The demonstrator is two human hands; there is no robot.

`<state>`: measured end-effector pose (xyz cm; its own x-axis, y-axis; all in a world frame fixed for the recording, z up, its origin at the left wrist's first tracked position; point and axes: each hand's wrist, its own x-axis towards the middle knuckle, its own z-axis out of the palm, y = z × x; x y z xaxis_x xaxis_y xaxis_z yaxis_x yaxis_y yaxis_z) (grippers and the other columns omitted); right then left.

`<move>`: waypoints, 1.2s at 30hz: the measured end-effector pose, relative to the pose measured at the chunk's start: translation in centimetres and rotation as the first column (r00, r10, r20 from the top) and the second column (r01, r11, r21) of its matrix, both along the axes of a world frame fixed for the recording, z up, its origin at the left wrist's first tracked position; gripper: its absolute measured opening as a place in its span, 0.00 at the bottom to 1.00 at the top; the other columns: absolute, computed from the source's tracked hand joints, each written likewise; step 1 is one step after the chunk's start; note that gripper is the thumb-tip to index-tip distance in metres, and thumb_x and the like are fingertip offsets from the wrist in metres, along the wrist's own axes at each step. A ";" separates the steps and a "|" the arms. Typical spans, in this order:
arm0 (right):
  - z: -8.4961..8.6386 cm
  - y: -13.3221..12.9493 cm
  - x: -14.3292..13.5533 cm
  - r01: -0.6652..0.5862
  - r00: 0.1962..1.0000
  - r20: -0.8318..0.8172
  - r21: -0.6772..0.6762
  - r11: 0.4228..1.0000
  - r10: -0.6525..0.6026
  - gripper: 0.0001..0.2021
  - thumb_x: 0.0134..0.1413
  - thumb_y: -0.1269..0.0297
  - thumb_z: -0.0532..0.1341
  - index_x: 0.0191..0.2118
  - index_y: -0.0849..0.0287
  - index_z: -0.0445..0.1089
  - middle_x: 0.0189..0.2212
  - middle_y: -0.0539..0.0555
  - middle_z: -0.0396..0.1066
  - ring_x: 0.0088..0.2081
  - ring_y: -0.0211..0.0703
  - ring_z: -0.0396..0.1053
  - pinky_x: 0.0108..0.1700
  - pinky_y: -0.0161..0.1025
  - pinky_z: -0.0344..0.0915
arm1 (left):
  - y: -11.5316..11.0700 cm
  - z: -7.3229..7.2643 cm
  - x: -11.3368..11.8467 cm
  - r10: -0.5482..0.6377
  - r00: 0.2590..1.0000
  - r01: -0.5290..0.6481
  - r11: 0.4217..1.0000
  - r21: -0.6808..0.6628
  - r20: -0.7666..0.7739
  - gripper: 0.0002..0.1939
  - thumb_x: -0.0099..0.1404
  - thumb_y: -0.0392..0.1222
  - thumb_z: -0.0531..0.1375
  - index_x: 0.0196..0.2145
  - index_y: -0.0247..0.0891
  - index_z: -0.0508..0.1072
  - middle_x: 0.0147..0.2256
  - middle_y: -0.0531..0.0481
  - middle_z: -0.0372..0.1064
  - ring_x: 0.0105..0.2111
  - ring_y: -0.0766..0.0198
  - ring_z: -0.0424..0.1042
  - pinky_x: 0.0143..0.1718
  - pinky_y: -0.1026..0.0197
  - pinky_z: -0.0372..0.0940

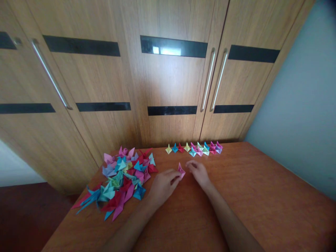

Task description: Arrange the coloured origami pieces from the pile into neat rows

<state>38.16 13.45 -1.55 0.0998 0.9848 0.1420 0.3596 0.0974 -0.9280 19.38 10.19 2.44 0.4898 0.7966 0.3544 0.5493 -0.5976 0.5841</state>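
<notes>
Between the thumb and fingers of my left hand point(165, 182) is a small pink folded-paper piece point(181, 170), its pointed tip upward. Just right of it, apart from the paper, is my right hand point(198, 172), with its fingers bent and drawn together; whether anything is in them is too small to make out. To the left of my left hand lies a heap of folded-paper pieces point(120, 178) in pink, red, blue, green and purple. Beyond both hands, small folded-paper pieces point(199, 148) of several colours stand in rows.
The brown wooden table point(262, 196) bears all the paper pieces. Directly behind its far edge rises a wooden wardrobe point(168, 80) with long metal handles point(208, 80) and dark strips. A pale wall point(296, 115) runs along the right side.
</notes>
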 end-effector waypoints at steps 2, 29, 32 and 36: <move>-0.4 0.4 0.9 0.168 0.945 0.282 0.023 0.985 -0.168 0.13 0.53 0.57 0.54 0.29 0.57 0.71 0.26 0.52 0.70 0.30 0.41 0.66 0.29 0.34 0.54 | 1.7 0.2 1.3 0.027 0.999 -0.026 0.999 0.038 -0.039 0.12 0.66 0.43 0.52 0.39 0.43 0.75 0.38 0.49 0.74 0.36 0.61 0.71 0.38 0.63 0.62; -0.5 0.6 1.3 0.246 0.752 0.641 -0.059 0.968 -0.152 0.11 0.57 0.58 0.53 0.33 0.52 0.71 0.29 0.51 0.73 0.33 0.41 0.68 0.28 0.34 0.51 | 11.7 -2.3 8.6 0.186 0.964 -0.182 0.983 0.041 -0.189 0.09 0.64 0.38 0.53 0.34 0.39 0.73 0.37 0.46 0.72 0.38 0.59 0.69 0.38 0.61 0.59; -0.4 0.6 1.3 0.249 0.750 0.646 -0.076 0.966 -0.143 0.11 0.57 0.58 0.53 0.34 0.52 0.72 0.30 0.51 0.74 0.33 0.41 0.69 0.28 0.34 0.51 | 11.4 -1.8 8.5 0.181 0.970 -0.180 0.983 0.020 -0.161 0.07 0.64 0.39 0.55 0.34 0.39 0.73 0.37 0.46 0.72 0.38 0.59 0.69 0.38 0.61 0.60; -0.3 0.6 1.3 0.264 0.754 0.639 -0.084 0.961 -0.151 0.11 0.56 0.58 0.53 0.33 0.52 0.72 0.31 0.51 0.74 0.33 0.42 0.69 0.28 0.34 0.51 | 10.0 -0.7 7.8 0.148 0.983 -0.151 0.988 -0.015 -0.110 0.07 0.63 0.40 0.56 0.36 0.40 0.73 0.38 0.47 0.73 0.40 0.59 0.70 0.41 0.60 0.60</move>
<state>39.45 14.08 -1.84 0.2496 0.9641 0.0901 0.8550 -0.1757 -0.4880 27.20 20.15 1.71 0.3989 0.8712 0.2862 0.6924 -0.4907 0.5289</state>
